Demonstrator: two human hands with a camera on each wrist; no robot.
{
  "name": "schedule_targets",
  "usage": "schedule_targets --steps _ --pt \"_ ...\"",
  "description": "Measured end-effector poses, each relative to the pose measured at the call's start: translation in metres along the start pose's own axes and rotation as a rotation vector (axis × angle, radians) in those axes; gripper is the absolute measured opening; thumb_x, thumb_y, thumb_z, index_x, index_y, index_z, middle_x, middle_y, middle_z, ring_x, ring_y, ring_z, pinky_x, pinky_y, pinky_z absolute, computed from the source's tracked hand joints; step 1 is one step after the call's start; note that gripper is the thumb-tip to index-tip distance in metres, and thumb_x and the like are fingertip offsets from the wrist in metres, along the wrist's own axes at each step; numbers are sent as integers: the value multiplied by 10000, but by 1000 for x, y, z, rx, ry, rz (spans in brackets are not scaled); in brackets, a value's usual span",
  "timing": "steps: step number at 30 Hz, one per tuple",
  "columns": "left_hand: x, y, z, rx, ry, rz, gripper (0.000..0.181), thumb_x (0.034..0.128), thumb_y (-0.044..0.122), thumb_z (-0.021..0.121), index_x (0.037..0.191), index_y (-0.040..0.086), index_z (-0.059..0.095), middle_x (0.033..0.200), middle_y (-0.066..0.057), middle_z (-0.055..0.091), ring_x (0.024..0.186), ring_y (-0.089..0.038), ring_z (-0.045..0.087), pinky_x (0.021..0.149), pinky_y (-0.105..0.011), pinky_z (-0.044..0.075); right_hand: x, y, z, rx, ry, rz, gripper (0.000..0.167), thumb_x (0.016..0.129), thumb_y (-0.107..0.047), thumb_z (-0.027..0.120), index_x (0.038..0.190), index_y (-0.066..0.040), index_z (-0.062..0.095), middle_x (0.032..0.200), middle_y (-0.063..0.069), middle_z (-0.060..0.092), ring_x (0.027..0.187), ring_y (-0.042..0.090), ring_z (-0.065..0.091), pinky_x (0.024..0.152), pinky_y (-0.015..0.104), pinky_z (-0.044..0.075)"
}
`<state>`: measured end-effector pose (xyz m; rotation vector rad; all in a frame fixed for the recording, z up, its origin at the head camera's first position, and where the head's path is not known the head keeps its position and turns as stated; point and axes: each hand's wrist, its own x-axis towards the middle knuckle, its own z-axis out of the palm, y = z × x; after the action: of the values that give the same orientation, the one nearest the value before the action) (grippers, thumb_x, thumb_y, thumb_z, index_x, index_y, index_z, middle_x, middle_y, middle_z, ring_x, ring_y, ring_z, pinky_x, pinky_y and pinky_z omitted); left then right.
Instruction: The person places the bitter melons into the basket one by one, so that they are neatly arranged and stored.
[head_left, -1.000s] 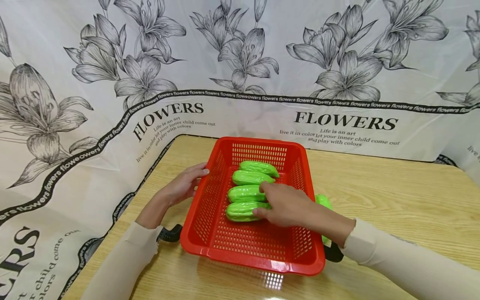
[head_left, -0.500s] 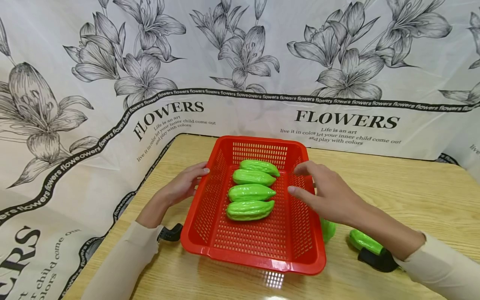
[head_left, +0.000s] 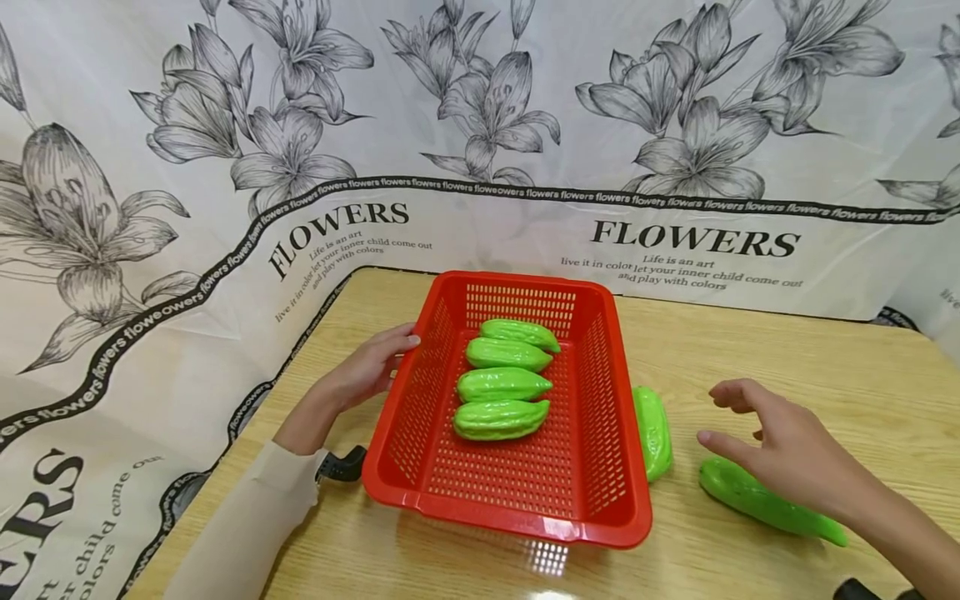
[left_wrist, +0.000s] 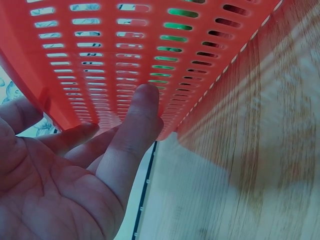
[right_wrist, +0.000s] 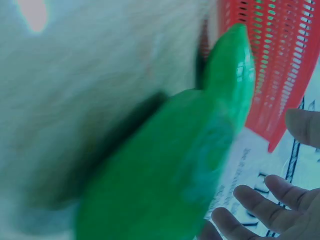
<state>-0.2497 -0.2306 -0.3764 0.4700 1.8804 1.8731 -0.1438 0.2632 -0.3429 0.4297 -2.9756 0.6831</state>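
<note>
A red plastic basket (head_left: 510,521) with slotted walls stands on the wooden table, holding several shiny green bitter melons (head_left: 501,420) in a column. My left hand (head_left: 367,367) grips the basket's left side, thumb at the rim; in the left wrist view its fingers touch the outer wall. My right hand (head_left: 787,454) hovers over another bitter melon (head_left: 765,500) right of the basket. Its fingers are spread, apart from the melon and holding nothing. One more bitter melon (head_left: 654,433) lies against the basket's right wall, partly hidden by it.
A white cloth with a flower print (head_left: 495,233) hangs behind and to the left of the wooden table (head_left: 750,358). Black wrist straps (head_left: 343,465) show on both arms.
My right hand has let go of the front bitter melon in the basket, lifted out over the right rim and moved right to the melon on the table. The left hand stays put.
</note>
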Motion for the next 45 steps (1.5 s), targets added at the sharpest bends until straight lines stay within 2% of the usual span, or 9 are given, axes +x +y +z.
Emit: schedule_targets --steps 2,8,11,15,21,25,35,40,45 --pt "0 0 0 1 -2 2 497 1099 256 360 1562 76 341 1353 -315 495 1017 -241 699 770 -431 631 -7 10 3 -8 -2 13 548 935 -341 744 1314 1 546 1281 237 615 1148 444 565 781 453 546" --pt "0 0 -1 5 -5 5 495 1100 259 357 1559 74 343 1345 -303 506 1023 -248 697 772 -440 630 -23 31 8 -17 -53 32 679 896 -402 776 1372 6 516 1327 251 579 1175 503 539 825 640 491" --pt "1 0 -1 3 -13 6 501 1099 264 360 1560 71 339 1344 -303 505 1027 -250 694 773 -439 630 -30 36 10 -29 -68 26 737 862 -433 802 1378 10 518 1330 238 584 1163 516 553 822 653 481" --pt "1 -1 0 -3 -4 4 499 1098 264 364 1558 71 343 1332 -295 516 1010 -241 699 761 -433 632 -34 42 15 -48 -54 13 752 805 -433 851 1349 -4 557 1279 204 626 1057 448 611 768 570 512" --pt "1 -1 0 -7 6 -4 494 1096 257 364 1554 72 351 1327 -285 525 1009 -236 699 755 -429 633 -39 48 23 -68 -34 58 717 745 -425 894 1302 -66 619 1171 77 676 891 109 569 674 299 449" --pt "1 -2 0 -7 8 -7 496 1096 259 368 1557 79 350 1339 -292 519 1014 -240 699 755 -432 633 -44 51 25 -61 2 69 672 714 -388 919 1261 -107 649 1114 21 678 824 -36 503 630 220 402" --pt "2 -2 0 4 21 -11 493 1094 256 365 1555 83 354 1338 -290 525 999 -234 703 749 -432 633 -48 52 24 -42 76 88 551 696 -321 936 1172 -184 694 991 -19 677 792 -61 487 605 207 392" --pt "2 -1 0 9 20 -12 486 1098 250 358 1553 78 358 1339 -287 526 1011 -239 700 750 -431 633 -36 45 18 -22 147 62 534 698 -309 939 1161 -191 702 993 10 698 789 -65 495 595 208 404" --pt "1 0 0 11 14 -8 484 1099 251 354 1551 77 359 1333 -290 527 1014 -245 700 753 -429 633 -21 31 10 -9 150 65 527 730 -297 920 1190 -169 698 1027 54 705 794 -36 504 597 213 408"
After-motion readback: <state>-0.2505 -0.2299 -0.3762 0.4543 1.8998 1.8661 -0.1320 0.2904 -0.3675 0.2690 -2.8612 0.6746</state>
